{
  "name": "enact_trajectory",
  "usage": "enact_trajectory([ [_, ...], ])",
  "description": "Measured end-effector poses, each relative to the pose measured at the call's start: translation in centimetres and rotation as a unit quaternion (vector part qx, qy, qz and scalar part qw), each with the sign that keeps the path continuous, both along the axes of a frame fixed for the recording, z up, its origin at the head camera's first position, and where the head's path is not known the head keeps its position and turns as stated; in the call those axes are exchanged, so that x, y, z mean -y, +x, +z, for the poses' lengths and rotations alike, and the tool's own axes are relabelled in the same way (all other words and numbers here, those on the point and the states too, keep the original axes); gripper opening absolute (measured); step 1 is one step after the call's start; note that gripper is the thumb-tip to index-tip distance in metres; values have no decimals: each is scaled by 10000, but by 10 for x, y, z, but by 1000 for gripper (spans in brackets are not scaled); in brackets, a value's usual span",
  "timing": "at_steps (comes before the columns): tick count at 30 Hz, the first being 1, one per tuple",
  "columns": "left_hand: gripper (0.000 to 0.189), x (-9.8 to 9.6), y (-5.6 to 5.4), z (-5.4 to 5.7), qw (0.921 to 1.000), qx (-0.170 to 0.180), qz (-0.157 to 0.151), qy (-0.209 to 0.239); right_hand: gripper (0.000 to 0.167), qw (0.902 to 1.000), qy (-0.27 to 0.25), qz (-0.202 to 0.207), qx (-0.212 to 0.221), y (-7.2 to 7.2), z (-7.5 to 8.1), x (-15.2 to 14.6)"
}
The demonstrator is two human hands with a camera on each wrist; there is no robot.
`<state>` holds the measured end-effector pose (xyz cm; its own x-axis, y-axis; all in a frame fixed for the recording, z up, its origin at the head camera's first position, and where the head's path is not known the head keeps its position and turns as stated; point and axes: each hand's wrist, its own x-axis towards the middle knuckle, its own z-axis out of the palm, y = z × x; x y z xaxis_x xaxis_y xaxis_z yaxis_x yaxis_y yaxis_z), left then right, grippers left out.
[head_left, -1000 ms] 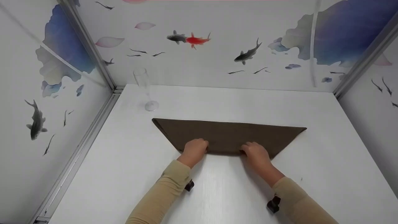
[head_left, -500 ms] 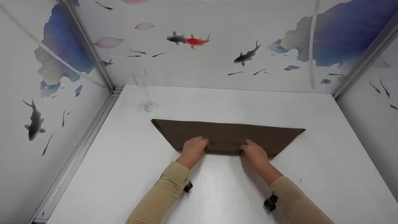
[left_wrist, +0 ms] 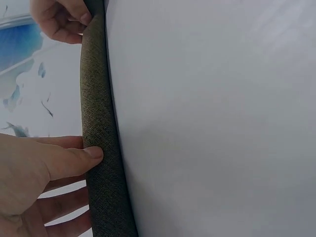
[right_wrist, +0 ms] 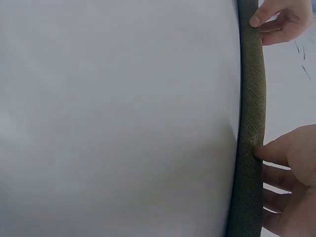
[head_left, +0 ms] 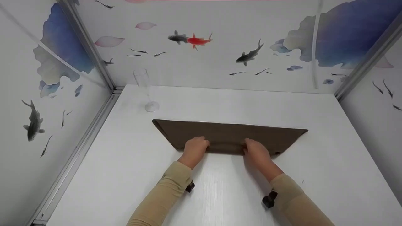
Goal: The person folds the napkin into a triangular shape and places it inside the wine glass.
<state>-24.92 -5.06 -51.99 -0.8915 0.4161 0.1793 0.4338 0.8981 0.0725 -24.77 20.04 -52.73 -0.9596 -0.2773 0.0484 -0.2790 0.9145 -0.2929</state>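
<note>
A dark brown cloth napkin (head_left: 229, 133), folded into a long trapezoid with its wide side away from me, lies on the white table. My left hand (head_left: 194, 150) pinches its near edge left of the middle, thumb on the front. Further right along that edge, my right hand (head_left: 258, 153) holds the cloth between thumb and fingers. From the left wrist view, the edge is a thick rounded fold (left_wrist: 98, 98) with the left thumb (left_wrist: 89, 154) pressed on it. In the right wrist view, the right thumb (right_wrist: 261, 152) presses the same fold; its other fingers are partly behind the cloth.
A clear champagne flute (head_left: 152, 106) stands upright at the back left of the table (head_left: 216, 191), beyond the napkin's left corner. White panels with painted fish enclose the table at the back (head_left: 213, 69) and on both sides.
The napkin's near edge has been turned slightly further away from me, and both hands have shifted a little forward with it. The right fingers have changed their hold slightly. The flute stays put.
</note>
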Motion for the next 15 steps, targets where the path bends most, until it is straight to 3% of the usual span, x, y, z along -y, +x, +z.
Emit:
enact_trajectory([
  [6,19,-2,-4,0,9997,207,109,-51,7,9999,-49,13,-112,-2,-1,-1],
  [15,20,-5,-8,-2,9983,500,302,-77,6,9960,-84,16,-892,4,0,-4],
])
